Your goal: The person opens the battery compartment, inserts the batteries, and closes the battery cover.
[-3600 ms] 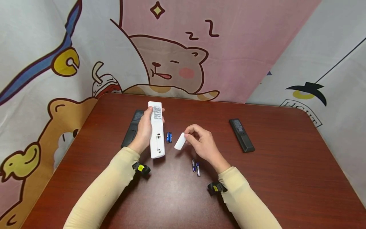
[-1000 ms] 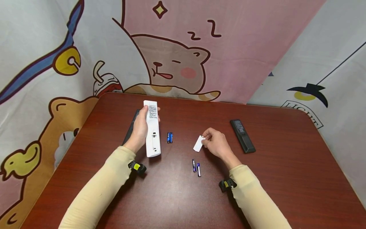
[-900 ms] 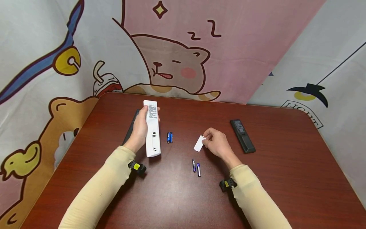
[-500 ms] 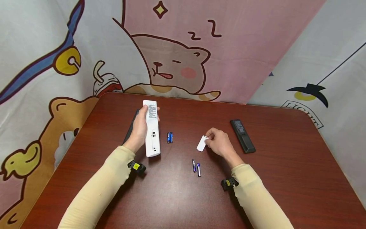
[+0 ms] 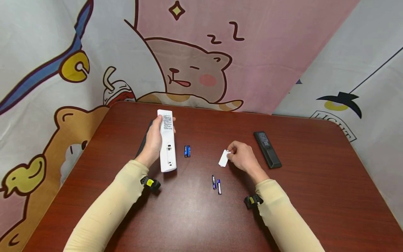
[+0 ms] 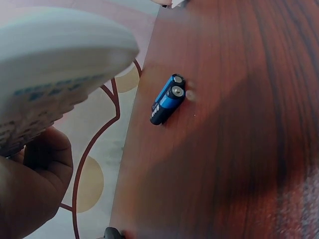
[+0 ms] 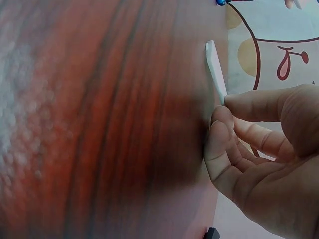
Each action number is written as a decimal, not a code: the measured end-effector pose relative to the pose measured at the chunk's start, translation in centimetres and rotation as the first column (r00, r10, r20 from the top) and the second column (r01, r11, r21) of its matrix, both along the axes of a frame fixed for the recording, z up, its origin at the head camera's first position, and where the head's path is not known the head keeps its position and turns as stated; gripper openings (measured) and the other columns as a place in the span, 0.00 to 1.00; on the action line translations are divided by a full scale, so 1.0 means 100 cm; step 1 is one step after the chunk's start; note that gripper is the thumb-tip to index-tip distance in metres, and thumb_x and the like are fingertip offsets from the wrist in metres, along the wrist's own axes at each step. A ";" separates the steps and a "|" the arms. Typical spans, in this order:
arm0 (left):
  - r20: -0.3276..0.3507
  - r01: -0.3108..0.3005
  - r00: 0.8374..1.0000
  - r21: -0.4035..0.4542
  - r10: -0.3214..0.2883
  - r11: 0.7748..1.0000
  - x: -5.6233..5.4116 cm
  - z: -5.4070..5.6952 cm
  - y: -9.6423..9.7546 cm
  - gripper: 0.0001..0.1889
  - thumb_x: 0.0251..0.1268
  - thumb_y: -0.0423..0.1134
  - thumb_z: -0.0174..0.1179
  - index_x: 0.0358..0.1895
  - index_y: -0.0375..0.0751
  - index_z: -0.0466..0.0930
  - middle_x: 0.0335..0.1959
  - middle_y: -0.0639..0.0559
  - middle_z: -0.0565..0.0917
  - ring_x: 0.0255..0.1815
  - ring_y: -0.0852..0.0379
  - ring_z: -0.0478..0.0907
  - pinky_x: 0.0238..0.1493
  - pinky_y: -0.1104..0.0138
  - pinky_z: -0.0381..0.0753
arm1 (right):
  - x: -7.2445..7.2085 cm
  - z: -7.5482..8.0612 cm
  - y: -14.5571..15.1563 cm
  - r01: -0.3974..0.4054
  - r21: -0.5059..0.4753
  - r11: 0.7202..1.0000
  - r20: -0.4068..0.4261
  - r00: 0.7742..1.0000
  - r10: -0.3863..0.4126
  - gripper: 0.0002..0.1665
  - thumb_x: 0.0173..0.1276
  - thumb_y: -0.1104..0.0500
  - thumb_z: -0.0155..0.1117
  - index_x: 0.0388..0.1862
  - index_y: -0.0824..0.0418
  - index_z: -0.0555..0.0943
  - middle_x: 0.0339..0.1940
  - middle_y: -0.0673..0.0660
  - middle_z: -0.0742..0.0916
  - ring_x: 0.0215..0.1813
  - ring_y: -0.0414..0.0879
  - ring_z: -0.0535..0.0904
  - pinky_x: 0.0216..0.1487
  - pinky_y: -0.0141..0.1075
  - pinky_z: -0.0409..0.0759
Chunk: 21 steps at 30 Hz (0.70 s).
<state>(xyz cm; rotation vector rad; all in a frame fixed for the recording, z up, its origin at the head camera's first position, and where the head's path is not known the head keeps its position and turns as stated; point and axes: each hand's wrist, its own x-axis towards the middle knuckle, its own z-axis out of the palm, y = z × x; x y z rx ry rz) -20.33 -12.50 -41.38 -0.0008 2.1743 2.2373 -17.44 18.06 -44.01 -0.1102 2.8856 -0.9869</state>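
My left hand (image 5: 153, 141) grips a white remote control (image 5: 167, 140) by its upper half, its back turned up and the battery slot (image 5: 169, 154) uncovered. In the left wrist view, the remote (image 6: 60, 55) shows its button side, with the fingers curled round it. My right hand (image 5: 244, 155) pinches the small white battery cover (image 5: 224, 158) between thumb and fingertips, low over the table. Seen from the right wrist, that cover (image 7: 216, 72) is edge-on. Two blue batteries (image 5: 187, 151) lie side by side just right of the remote.
Two more batteries (image 5: 216, 184) lie nearer the front of the brown table (image 5: 195, 217). A black remote (image 5: 267, 149) rests face down to the right. Another dark remote (image 5: 144, 140) is mostly hidden behind my left hand. A printed cloth (image 5: 258, 52) hangs behind the table.
My right hand has carried the battery cover rightward, away from the white remote, slowing to a small drift lately. The left hand and white remote have shifted slightly left. The batteries stay put.
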 end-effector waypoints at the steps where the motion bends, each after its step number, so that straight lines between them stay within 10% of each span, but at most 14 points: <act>1: 0.000 0.000 1.000 0.003 0.000 1.000 0.000 0.000 0.000 0.36 0.85 0.58 0.27 0.67 0.31 0.75 0.33 0.47 0.79 0.30 0.60 0.74 0.31 0.68 0.72 | 0.000 0.000 0.000 -0.001 0.005 1.000 -0.001 1.000 0.001 0.05 0.63 0.68 0.67 0.38 0.65 0.83 0.29 0.57 0.85 0.31 0.49 0.80 0.34 0.37 0.72; 21: 0.030 -0.015 0.999 0.006 0.015 1.000 0.001 0.002 -0.004 0.35 0.84 0.59 0.28 0.66 0.34 0.76 0.33 0.50 0.79 0.32 0.59 0.75 0.34 0.68 0.73 | 0.000 -0.001 0.000 -0.005 0.040 0.999 0.002 1.000 0.005 0.07 0.64 0.65 0.69 0.41 0.65 0.85 0.36 0.59 0.84 0.40 0.53 0.78 0.40 0.40 0.73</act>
